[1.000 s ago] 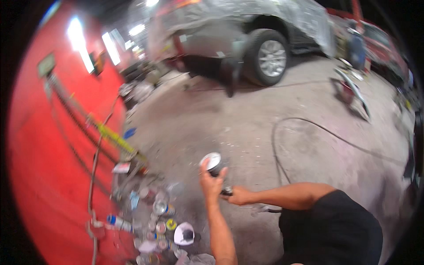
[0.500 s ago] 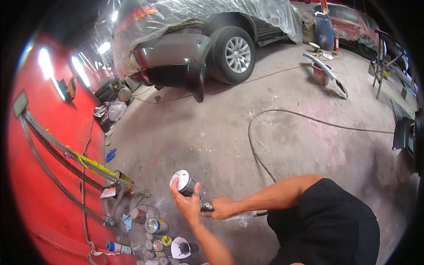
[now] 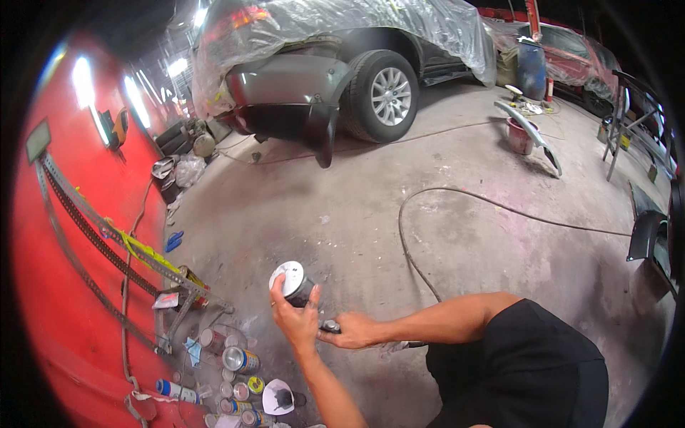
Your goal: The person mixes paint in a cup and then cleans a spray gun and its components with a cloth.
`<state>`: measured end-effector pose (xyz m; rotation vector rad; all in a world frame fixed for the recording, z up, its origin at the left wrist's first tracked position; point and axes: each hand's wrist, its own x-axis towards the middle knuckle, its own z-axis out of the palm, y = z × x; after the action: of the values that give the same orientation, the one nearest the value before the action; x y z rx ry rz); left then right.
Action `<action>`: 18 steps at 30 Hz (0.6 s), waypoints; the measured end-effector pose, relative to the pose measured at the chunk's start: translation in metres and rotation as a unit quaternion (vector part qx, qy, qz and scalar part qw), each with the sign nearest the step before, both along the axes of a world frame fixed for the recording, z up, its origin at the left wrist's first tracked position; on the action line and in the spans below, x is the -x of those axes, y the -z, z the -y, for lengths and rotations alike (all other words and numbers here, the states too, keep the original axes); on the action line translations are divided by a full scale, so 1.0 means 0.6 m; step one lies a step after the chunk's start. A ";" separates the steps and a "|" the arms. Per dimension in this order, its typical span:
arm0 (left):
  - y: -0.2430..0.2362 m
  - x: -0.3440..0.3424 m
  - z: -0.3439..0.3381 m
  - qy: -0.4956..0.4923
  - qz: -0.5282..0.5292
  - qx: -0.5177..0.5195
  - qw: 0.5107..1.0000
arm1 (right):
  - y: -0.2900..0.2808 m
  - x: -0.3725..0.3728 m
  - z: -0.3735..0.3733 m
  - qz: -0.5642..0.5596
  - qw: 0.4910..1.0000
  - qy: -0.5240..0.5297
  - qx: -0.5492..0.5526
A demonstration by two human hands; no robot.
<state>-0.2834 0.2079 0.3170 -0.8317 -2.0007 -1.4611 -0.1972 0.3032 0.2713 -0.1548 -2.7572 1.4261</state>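
Note:
A paint spray gun (image 3: 329, 326) with a dark cup and a round white lid is held out in front of me, above the concrete floor. My left hand (image 3: 295, 315) wraps round the cup (image 3: 301, 294), its thumb on one side and fingers by the white lid (image 3: 287, 279). Just below and to the right, my right hand (image 3: 354, 330) grips the gun's body or handle, mostly hidden by the fingers. Left of my left forearm, paint cans (image 3: 240, 360) crowd the floor beside a white paper cone strainer (image 3: 278, 397) with dark paint in it.
A perforated metal stand (image 3: 128, 242) leans along the red wall (image 3: 78, 307). A hose (image 3: 403, 228) loops over the floor. Ahead stands a plastic-draped grey car (image 3: 285, 82); a trim strip (image 3: 529, 128) rests on a red bucket (image 3: 519, 139). Black panels (image 3: 646, 235) are at far right.
The view has tilted and shifted slightly, so the surroundings sit lower. Both hands keep hold of the spray gun, and its cup leans a little more.

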 end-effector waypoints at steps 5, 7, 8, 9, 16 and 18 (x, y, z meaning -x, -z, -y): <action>0.034 0.049 -0.002 0.060 0.073 -0.025 0.995 | 0.018 0.028 0.005 0.048 0.998 0.039 -0.023; 0.028 0.034 0.001 0.070 0.042 -0.077 0.994 | 0.021 0.017 0.006 0.001 0.999 -0.002 -0.043; 0.002 0.007 -0.013 0.028 0.004 -0.022 0.999 | 0.007 0.001 -0.011 -0.007 1.000 0.017 0.006; 0.009 0.008 -0.027 0.018 -0.008 -0.006 1.000 | 0.025 0.001 -0.022 -0.018 0.999 0.034 0.029; 0.023 0.007 0.024 0.007 0.059 -0.012 0.998 | -0.007 0.006 0.029 0.024 1.000 -0.004 0.008; 0.024 0.023 0.012 0.039 0.126 -0.015 0.991 | 0.005 0.027 0.011 0.033 0.999 0.016 -0.010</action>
<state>-0.2972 0.2007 0.3026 -0.7519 -2.1426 -1.7105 -0.2135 0.2968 0.2680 -0.2505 -2.8075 1.4092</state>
